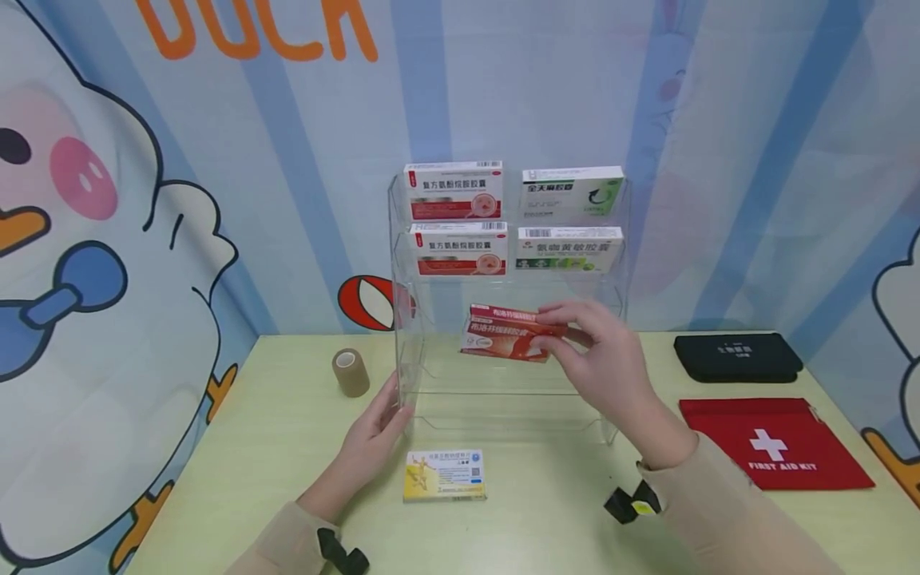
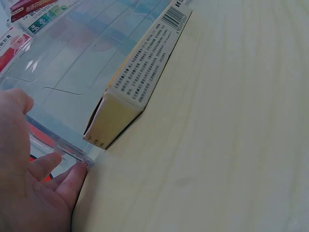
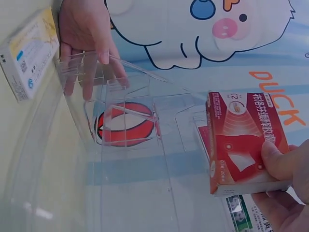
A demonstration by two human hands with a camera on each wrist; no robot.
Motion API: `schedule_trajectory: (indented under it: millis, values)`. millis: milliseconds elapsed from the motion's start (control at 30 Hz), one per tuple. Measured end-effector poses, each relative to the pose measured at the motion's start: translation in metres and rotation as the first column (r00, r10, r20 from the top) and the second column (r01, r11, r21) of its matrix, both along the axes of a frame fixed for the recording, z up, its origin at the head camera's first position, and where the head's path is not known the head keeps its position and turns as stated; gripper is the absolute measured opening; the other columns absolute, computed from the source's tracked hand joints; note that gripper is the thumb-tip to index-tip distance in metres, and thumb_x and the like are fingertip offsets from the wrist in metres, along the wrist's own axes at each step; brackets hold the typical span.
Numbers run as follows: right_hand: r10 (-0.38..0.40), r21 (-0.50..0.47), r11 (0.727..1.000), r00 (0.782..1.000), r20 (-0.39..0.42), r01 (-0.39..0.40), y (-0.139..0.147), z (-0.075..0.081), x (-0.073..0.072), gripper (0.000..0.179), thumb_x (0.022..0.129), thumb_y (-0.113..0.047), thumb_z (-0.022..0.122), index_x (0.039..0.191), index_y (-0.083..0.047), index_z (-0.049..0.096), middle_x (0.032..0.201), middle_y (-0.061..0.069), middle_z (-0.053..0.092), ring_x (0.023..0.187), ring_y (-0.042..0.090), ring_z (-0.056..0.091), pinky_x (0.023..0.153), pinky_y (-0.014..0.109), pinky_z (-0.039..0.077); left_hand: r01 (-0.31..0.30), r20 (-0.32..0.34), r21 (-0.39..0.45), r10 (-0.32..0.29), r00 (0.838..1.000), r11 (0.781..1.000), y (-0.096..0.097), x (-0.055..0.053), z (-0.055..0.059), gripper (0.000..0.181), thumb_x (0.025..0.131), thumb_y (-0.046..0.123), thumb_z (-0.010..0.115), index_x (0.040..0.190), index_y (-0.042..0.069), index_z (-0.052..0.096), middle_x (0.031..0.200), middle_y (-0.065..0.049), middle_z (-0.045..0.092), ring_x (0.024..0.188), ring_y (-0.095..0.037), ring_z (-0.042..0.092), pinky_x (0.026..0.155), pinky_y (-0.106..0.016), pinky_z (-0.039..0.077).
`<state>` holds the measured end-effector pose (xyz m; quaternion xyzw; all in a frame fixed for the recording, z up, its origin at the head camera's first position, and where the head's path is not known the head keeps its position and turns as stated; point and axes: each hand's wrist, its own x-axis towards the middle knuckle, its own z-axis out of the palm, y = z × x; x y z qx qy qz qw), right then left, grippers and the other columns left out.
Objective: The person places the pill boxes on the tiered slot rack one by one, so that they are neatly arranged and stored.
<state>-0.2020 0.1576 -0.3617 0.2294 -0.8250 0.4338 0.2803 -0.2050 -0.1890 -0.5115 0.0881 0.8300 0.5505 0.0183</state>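
Observation:
My right hand (image 1: 607, 359) pinches a red-and-white medicine box (image 1: 503, 334) by its right end, thumb in front. The box is held in front of a clear acrylic display rack (image 1: 477, 406), at the height of its lower tiers. In the right wrist view the box (image 3: 244, 140) shows its broad printed face. My left hand (image 1: 370, 435) grips the rack's lower left side, thumb to the front and fingers around the edge. The left wrist view shows that hand (image 2: 36, 179) against the clear side panel. A yellow-and-white medicine box (image 1: 444, 475) lies on the table before the rack.
Two red-and-white boxes (image 1: 455, 192) fill the rack's upper left slots, one above the other. Beside them stand a green-and-white box (image 1: 571, 194) and another white box (image 1: 568, 249). A tan bandage roll (image 1: 350, 373) is left; a black case (image 1: 736, 357) and red first aid pouch (image 1: 772, 447) lie right.

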Motion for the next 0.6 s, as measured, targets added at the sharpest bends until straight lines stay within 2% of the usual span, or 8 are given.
schedule_trajectory:
  millis: [167, 333, 600]
  values:
    - [0.017, -0.029, 0.999, 0.999, -0.049, -0.019, -0.014, 0.010, -0.023, 0.027, 0.088, 0.002, 0.089, 0.113, -0.001, 0.081, 0.126, 0.015, 0.077, 0.122, 0.031, 0.074, 0.099, 0.038, 0.067, -0.005, 0.005, -0.003, 0.005, 1.000, 1.000, 0.000, 0.001, 0.001, 0.070, 0.116, 0.034, 0.058, 0.177, 0.035, 0.025, 0.179, -0.009, 0.039, 0.161, -0.037, 0.047, 0.131, -0.052, 0.043]
    - [0.020, -0.013, 1.000, 0.997, -0.075, -0.021, -0.030, 0.012, -0.043, 0.023, 0.091, -0.002, 0.088, 0.112, -0.001, 0.081, 0.125, 0.014, 0.077, 0.123, 0.029, 0.073, 0.102, 0.038, 0.068, -0.004, 0.007, 0.005, 0.004, 1.000, 1.000, 0.000, 0.000, 0.000, 0.070, 0.116, 0.035, 0.059, 0.177, 0.034, 0.025, 0.179, -0.010, 0.039, 0.161, -0.038, 0.047, 0.131, -0.053, 0.043]
    - [-0.017, 0.043, 0.999, 0.993, -0.119, 0.022, -0.050, 0.010, -0.059, 0.017, 0.094, -0.003, 0.087, 0.110, -0.003, 0.082, 0.121, 0.011, 0.078, 0.118, 0.029, 0.074, 0.102, 0.042, 0.068, 0.006, -0.008, -0.011, -0.006, 1.000, 1.000, 0.001, 0.001, 0.000, 0.070, 0.116, 0.034, 0.058, 0.177, 0.036, 0.024, 0.180, -0.008, 0.039, 0.162, -0.036, 0.046, 0.130, -0.052, 0.043]
